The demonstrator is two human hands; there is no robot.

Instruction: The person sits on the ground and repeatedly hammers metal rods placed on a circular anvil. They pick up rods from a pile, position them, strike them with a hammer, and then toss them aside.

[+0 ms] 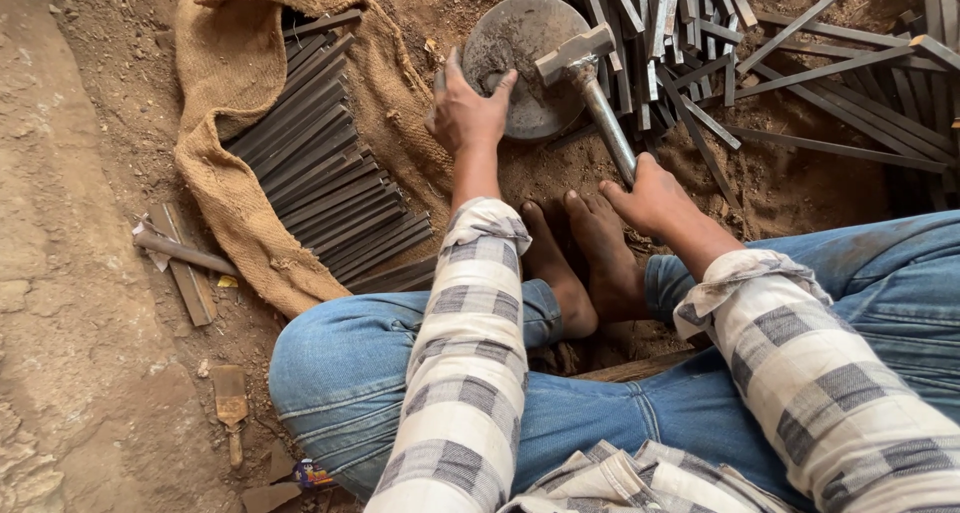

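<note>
I sit cross-legged on the dirt in blue jeans, bare feet (585, 258) in front of me. My left hand (466, 111) rests on the near-left edge of a round grey metal block (520, 58) set in the ground, fingers spread over its rim; whether anything lies under the palm is hidden. My right hand (650, 198) grips the metal handle of a hammer (590, 83). The hammer's head lies on the block's right side.
A stack of flat dark metal strips (325, 168) lies on a burlap sack (235, 93) to my left. A loose heap of similar strips (800, 63) spreads at upper right. Short rods and scraps (185, 258) lie on the dirt at left.
</note>
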